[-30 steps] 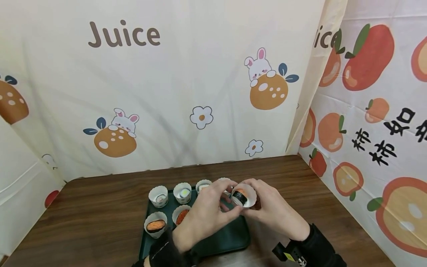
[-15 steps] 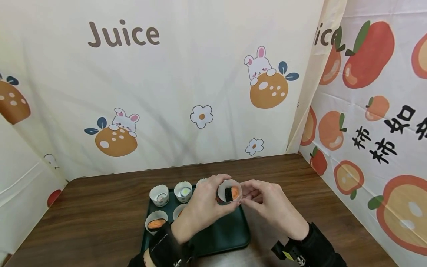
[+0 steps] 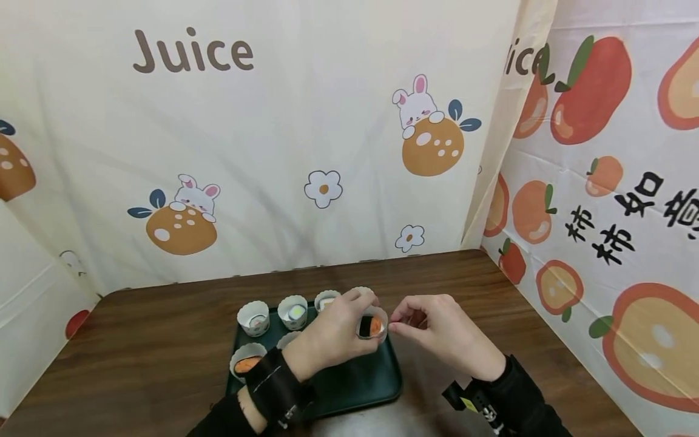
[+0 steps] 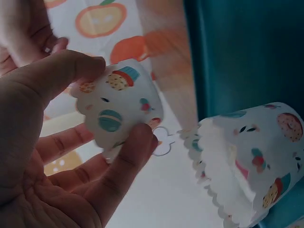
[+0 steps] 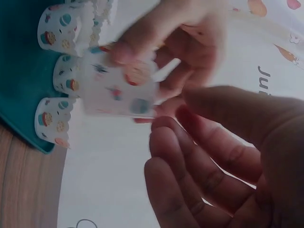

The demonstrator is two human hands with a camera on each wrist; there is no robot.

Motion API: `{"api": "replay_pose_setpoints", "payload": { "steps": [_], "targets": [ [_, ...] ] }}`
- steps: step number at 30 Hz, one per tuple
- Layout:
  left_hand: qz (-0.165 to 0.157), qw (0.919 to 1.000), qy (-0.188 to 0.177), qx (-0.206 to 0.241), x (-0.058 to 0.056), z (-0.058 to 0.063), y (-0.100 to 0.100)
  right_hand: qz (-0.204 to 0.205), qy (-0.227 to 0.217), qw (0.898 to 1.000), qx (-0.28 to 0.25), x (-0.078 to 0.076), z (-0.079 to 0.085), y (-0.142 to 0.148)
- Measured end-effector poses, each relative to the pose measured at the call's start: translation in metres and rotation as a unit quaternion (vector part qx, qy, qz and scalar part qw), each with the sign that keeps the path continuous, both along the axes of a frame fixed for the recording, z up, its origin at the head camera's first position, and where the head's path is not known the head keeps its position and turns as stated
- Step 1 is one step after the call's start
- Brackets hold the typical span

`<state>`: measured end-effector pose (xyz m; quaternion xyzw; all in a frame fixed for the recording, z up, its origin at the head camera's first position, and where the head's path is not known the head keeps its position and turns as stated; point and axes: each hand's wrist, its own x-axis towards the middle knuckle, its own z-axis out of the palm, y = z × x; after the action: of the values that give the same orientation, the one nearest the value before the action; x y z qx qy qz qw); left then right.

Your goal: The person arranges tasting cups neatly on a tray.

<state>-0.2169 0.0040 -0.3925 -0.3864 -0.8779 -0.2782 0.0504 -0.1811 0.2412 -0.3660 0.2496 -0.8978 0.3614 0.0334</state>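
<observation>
My left hand [image 3: 333, 334] holds a white paper baking cup [image 4: 124, 102] with a scalloped rim and printed cupcakes, thumb and fingers on its sides. The cup is raised over the right part of a dark green tray [image 3: 355, 388], tilted so its mouth faces the head camera. Inside lies a sushi piece [image 3: 373, 326] with orange topping and a black seaweed band. My right hand [image 3: 445, 334] is just right of the cup, apart from it. Its fingers are loosely curled, thumb near the index fingertip, and nothing shows between them.
Along the tray's back stand more paper cups, among them a left one [image 3: 253, 318] and one with a pale green-centred piece [image 3: 293, 312]. Nearer me is a cup with orange sushi [image 3: 247, 362]. The wooden table [image 3: 147, 358] meets printed cloth walls behind and right.
A second ago both hands held the cup. Since then my right hand has let go and drawn off to the right, while my left keeps the cup and has moved it slightly left.
</observation>
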Motion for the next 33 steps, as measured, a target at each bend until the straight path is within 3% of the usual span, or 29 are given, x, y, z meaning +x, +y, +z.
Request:
{"api": "replay_pose_setpoints", "payload": {
  "steps": [7,13,19,28,33],
  "targets": [
    [0.015,0.9948,0.045,-0.09,-0.006,-0.007,0.018,-0.023,0.006,1.0,0.018,0.001,0.004,0.007],
    [0.033,0.9834,0.043,-0.173,-0.011,-0.012,0.035,-0.034,0.003,0.999,0.019,0.007,0.006,0.015],
    [0.049,0.9811,0.021,-0.186,-0.014,-0.019,0.039,-0.017,-0.006,1.0,0.014,0.006,0.005,0.015],
    [0.057,0.9798,-0.02,-0.191,-0.009,-0.02,0.04,-0.014,-0.017,1.0,0.013,0.002,0.003,0.018],
    [0.053,0.9809,-0.02,-0.186,-0.008,-0.021,0.041,-0.015,-0.016,1.0,0.016,0.0,0.002,0.021]
  ]
}}
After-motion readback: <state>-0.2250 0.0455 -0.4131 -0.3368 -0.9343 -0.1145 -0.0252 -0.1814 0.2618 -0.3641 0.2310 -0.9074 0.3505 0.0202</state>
